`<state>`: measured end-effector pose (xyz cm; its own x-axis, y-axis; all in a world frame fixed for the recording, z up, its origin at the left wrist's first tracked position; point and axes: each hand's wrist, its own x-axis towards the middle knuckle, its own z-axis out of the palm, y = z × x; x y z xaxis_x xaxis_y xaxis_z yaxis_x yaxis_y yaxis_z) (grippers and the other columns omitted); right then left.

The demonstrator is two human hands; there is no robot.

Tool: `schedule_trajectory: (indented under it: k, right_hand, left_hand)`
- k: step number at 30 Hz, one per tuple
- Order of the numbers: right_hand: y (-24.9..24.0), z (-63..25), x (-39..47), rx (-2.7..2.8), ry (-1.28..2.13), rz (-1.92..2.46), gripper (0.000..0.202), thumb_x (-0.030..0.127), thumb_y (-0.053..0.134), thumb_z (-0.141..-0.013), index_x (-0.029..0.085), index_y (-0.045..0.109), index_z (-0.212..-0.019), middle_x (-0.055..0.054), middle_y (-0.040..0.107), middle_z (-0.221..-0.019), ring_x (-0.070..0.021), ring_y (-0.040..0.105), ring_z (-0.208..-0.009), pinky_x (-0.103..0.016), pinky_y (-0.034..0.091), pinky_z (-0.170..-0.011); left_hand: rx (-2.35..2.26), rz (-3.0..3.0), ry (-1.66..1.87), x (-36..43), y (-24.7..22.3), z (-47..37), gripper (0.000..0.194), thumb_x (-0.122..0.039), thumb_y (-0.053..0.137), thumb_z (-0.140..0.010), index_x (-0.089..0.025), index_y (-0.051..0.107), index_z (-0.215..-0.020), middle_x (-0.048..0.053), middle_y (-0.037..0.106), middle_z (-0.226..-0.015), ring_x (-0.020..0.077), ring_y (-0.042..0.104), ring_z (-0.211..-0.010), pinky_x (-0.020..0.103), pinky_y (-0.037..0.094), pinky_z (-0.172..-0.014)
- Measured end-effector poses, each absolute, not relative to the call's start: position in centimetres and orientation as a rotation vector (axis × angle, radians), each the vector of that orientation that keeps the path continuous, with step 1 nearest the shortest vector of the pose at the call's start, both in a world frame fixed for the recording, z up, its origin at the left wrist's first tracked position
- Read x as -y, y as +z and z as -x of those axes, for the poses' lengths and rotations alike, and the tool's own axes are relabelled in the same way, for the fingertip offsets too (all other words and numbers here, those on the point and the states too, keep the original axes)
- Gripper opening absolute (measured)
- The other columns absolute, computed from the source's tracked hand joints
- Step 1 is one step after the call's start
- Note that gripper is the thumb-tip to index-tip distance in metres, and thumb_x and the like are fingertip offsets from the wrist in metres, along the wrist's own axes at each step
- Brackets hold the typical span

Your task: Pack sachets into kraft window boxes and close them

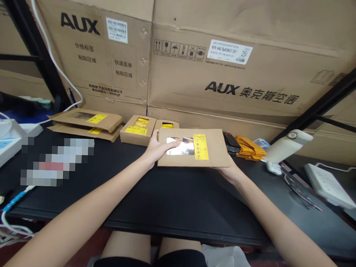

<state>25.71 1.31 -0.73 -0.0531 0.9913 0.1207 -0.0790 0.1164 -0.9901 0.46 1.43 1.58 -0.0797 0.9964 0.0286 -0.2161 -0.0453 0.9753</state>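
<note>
Above the black desk [164, 199] I hold a flat brown cardboard box [215, 150] with a clear window and a yellow label. My left hand [158, 148] grips its left end, the thumb lying over the window. My right hand [230, 171] is at the lower right corner, with most of its fingers hidden behind the box. Just behind stand two smaller cardboard boxes with yellow contents: one box [137, 130] shows fully, the other box [169, 124] is partly covered. Left of them, two flat windowed cardboard packs [87, 120] lie stacked.
Large AUX cartons [179, 83] wall off the back. At right are orange packets [249, 147], a pale bottle [290, 147], glasses [301, 192] and a white power strip [329, 185]. A white device [5, 143] and cables [9, 229] sit at left.
</note>
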Motion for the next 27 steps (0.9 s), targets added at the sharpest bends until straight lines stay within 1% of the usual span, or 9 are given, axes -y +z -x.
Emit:
schedule_trajectory:
  k: [4, 7, 13, 15, 17, 20, 22, 27]
  right_hand:
    - [-0.47, -25.62, -0.91, 1.278, 1.193, 1.014, 0.06, 0.016, 0.087, -0.039, 0.024, 0.07, -0.096, -0.002, 0.071, -0.104, -0.0202, 0.067, -0.095, -0.031, 0.057, -0.082]
    - [-0.66, -25.78, -0.98, 1.287, 1.191, 1.017, 0.062, 0.016, 0.087, -0.041, 0.025, 0.069, -0.1, -0.001, 0.07, -0.106, -0.0194, 0.067, -0.097, -0.033, 0.055, -0.088]
    - [-0.96, -26.05, -1.08, 1.319, 1.221, 1.032, 0.063, 0.017, 0.087, -0.042, 0.026, 0.069, -0.102, -0.001, 0.07, -0.108, -0.02, 0.066, -0.099, -0.034, 0.055, -0.088]
    - [-0.97, -26.05, -1.02, 1.35, 1.224, 1.008, 0.062, 0.017, 0.087, -0.042, 0.025, 0.068, -0.102, -0.002, 0.068, -0.112, -0.0215, 0.064, -0.104, -0.035, 0.054, -0.09]
    - [-0.99, -26.05, -0.98, 1.374, 1.229, 1.01, 0.064, 0.02, 0.087, -0.042, 0.025, 0.068, -0.103, -0.004, 0.066, -0.117, -0.0243, 0.061, -0.109, -0.039, 0.053, -0.092]
    - [-1.05, -26.13, -0.97, 1.436, 1.212, 1.028, 0.072, 0.027, 0.088, -0.043, 0.026, 0.064, -0.112, -0.005, 0.061, -0.126, -0.028, 0.056, -0.117, -0.046, 0.049, -0.098]
    - [-1.08, -26.23, -0.98, 1.492, 1.191, 1.029, 0.075, 0.032, 0.087, -0.046, 0.027, 0.062, -0.117, -0.004, 0.058, -0.13, -0.0291, 0.052, -0.122, -0.047, 0.044, -0.103]
    - [-0.92, -26.23, -0.86, 1.545, 1.2, 1.032, 0.075, 0.039, 0.085, -0.05, 0.03, 0.061, -0.12, -0.003, 0.058, -0.13, -0.0304, 0.048, -0.126, -0.049, 0.041, -0.106]
  left_hand:
    - [-1.076, -1.055, 1.381, -1.51, 1.52, -0.46, 0.07, -0.024, 0.087, -0.05, -0.022, 0.049, -0.109, 0.009, 0.067, -0.106, 0.0251, 0.066, -0.095, 0.042, 0.052, -0.089]
    - [-1.074, -1.064, 1.376, -1.53, 1.46, -0.44, 0.07, -0.025, 0.087, -0.05, -0.021, 0.049, -0.109, 0.01, 0.066, -0.108, 0.0252, 0.066, -0.096, 0.043, 0.052, -0.09]
    - [-1.085, -1.103, 1.364, -1.59, 1.27, -0.45, 0.069, -0.028, 0.087, -0.051, -0.022, 0.05, -0.109, 0.01, 0.064, -0.113, 0.0258, 0.064, -0.101, 0.042, 0.05, -0.092]
    - [-1.088, -1.112, 1.358, -1.59, 1.24, -0.49, 0.069, -0.029, 0.087, -0.05, -0.022, 0.05, -0.108, 0.01, 0.064, -0.114, 0.0261, 0.064, -0.102, 0.043, 0.05, -0.092]
    - [-1.084, -1.114, 1.351, -1.54, 1.26, -0.5, 0.069, -0.028, 0.087, -0.05, -0.021, 0.049, -0.107, 0.011, 0.064, -0.113, 0.0261, 0.064, -0.102, 0.042, 0.05, -0.092]
    - [-1.068, -1.112, 1.328, -1.37, 1.38, -0.46, 0.071, -0.027, 0.087, -0.051, -0.021, 0.048, -0.109, 0.01, 0.065, -0.111, 0.0256, 0.064, -0.1, 0.042, 0.05, -0.091]
    - [-1.054, -1.11, 1.316, -1.26, 1.47, -0.41, 0.072, -0.026, 0.087, -0.051, -0.02, 0.047, -0.111, 0.01, 0.065, -0.111, 0.0252, 0.065, -0.098, 0.042, 0.05, -0.09]
    - [-1.044, -1.116, 1.309, -1.14, 1.52, -0.38, 0.071, -0.026, 0.086, -0.052, -0.02, 0.047, -0.112, 0.01, 0.065, -0.112, 0.0246, 0.065, -0.097, 0.041, 0.052, -0.088]
